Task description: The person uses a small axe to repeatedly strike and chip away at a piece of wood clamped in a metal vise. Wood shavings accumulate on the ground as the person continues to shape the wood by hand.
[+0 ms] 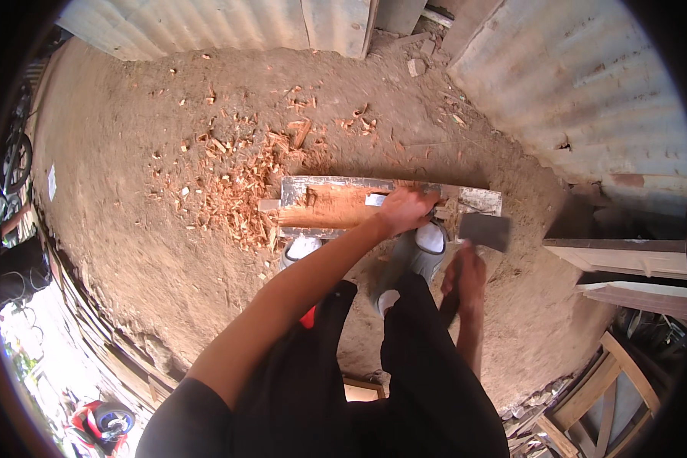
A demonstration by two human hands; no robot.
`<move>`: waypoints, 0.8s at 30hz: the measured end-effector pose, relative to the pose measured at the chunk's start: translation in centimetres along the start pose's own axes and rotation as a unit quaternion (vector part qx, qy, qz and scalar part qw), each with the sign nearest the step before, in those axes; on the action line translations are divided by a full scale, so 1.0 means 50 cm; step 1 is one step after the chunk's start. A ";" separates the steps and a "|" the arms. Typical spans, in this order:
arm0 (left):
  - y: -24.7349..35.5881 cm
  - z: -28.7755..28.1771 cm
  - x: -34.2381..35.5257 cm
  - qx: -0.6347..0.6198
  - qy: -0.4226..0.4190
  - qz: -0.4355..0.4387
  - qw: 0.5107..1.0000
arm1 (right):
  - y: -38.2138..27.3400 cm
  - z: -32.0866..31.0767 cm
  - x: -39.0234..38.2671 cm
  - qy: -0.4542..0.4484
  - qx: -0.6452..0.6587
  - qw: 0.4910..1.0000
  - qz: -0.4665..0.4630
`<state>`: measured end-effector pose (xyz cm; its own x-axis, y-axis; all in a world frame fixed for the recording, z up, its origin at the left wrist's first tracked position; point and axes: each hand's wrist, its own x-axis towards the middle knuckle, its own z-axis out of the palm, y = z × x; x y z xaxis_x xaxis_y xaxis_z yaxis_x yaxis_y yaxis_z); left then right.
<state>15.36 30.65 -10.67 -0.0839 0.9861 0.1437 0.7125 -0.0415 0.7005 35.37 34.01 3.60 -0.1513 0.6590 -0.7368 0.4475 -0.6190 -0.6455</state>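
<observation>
Across the ground in front of me lies a long wooden plank (336, 204), its middle cut down to raw orange wood and its edges weathered white and dark. My left hand (406, 210) is closed low over the plank's right half. From its left side sticks the bright flat blade of a chisel (375, 200); the fingers hide most of the tool. Just right of the plank's near edge, my right hand (466, 273) grips the handle of a hatchet (485, 231). Its broad dark head is slightly blurred beside the plank's right end.
My shoes (430, 238) are against the plank's near side. Wood shavings (237, 187) litter the dirt to the left and beyond. Corrugated metal sheets (588, 91) stand at the back and right. Boards (626, 259) jut in from the right; a wooden frame (607, 382) leans lower right.
</observation>
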 end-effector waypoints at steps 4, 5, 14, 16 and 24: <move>-0.008 0.001 -0.009 0.009 0.007 -0.007 1.000 | -0.031 -0.015 -0.004 -0.010 -0.024 1.000 -0.007; -0.006 0.000 -0.010 0.010 0.012 -0.002 1.000 | -0.034 -0.017 -0.007 0.008 0.004 1.000 -0.021; 0.003 -0.011 -0.014 0.009 0.015 -0.015 1.000 | -0.035 -0.018 -0.005 0.023 0.019 0.999 -0.022; 0.004 -0.012 -0.010 0.002 0.009 -0.027 1.000 | 0.006 0.001 0.002 -0.006 -0.032 0.999 -0.037; 0.011 -0.008 -0.012 0.012 0.017 -0.014 1.000 | 0.001 0.001 -0.014 0.042 0.015 0.997 -0.067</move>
<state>15.51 29.96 -10.08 -0.1278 0.9806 0.1488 0.7266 -0.0095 0.6870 35.46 33.51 4.09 -0.1323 0.7693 -0.6250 0.4019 -0.5348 -0.7433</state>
